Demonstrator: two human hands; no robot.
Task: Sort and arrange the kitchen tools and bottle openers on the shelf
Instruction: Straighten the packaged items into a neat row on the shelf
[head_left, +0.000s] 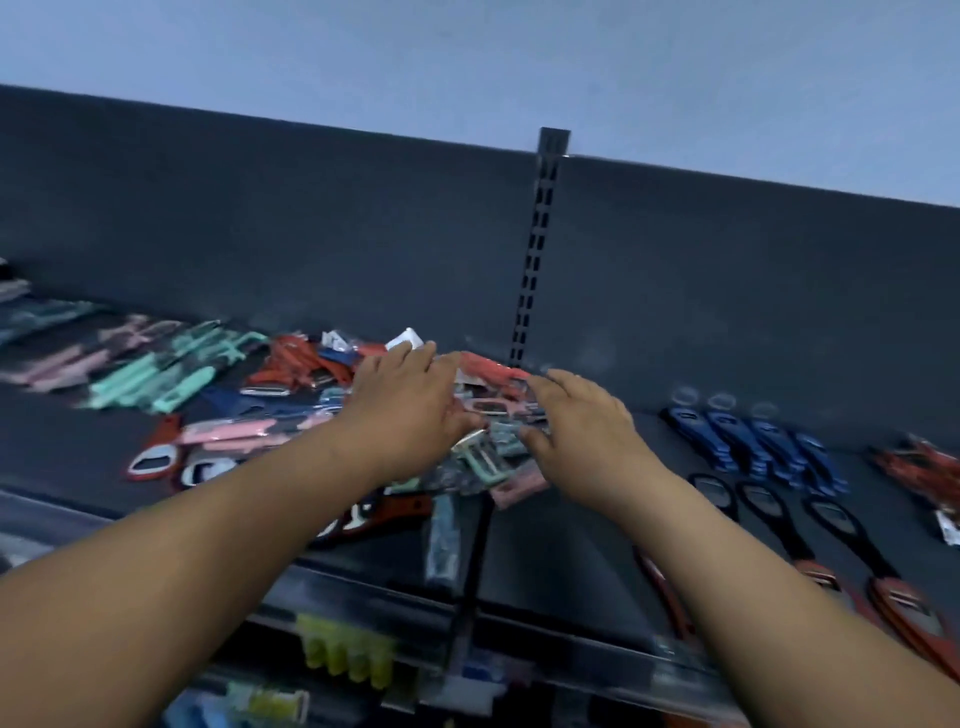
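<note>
Dark shelf (566, 566), upper tier, back panel with slotted upright (540, 249). Centre: mixed heap of packaged peelers and openers (485, 452), red, pink, teal, unsorted. Left hand (410, 410) lies over the heap, fingers straight and close together. Right hand (587, 436) just beside it at the heap's right edge, fingers stretched, thumb spread apart. Left of heap: mint-green tools (156, 379) in a loose row. Right: blue bottle openers (753, 441) lined up, black-handled openers (769, 509) in front.
</note>
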